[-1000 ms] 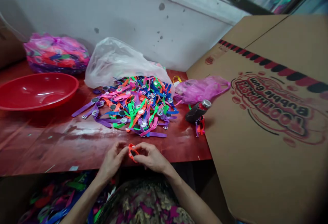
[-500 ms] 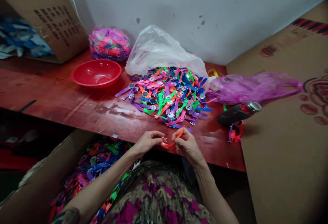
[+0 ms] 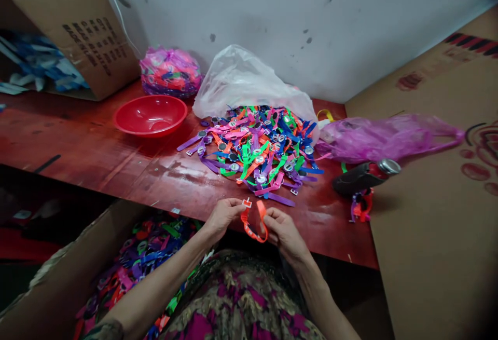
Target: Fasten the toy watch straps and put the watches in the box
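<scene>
At six o'clock, my left hand [image 3: 223,218] pinches an orange toy-watch strap [image 3: 252,231] by its buckle [image 3: 246,203]; my right hand [image 3: 284,233] grips the strap lower down.

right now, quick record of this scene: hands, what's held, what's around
left hand: holding orange strap near its buckle
right hand: on same strap
nearest: strap pile on red table
also on table: red bowl, pink bag
below: open box of straps
</scene>
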Demonstrator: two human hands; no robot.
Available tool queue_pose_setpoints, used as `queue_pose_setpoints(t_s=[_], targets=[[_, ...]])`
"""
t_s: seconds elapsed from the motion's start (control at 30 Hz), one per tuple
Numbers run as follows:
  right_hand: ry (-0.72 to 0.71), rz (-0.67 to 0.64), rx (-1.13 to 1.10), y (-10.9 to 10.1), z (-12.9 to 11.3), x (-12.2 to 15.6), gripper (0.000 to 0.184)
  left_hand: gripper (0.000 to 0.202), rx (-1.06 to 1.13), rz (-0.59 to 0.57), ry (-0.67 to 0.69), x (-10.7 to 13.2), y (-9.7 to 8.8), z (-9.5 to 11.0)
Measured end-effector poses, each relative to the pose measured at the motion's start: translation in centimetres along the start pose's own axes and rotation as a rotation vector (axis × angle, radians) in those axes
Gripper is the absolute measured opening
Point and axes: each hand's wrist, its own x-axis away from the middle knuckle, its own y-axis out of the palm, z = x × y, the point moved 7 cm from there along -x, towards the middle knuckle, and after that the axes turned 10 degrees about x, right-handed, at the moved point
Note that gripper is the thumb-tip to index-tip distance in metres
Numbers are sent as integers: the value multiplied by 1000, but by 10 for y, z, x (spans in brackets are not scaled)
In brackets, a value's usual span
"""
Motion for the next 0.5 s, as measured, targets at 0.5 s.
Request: queue_pose_setpoints(t_s=[0.5], targets=[[74, 63, 33, 4, 13, -3, 31, 37, 136, 21, 24, 12, 10, 2]])
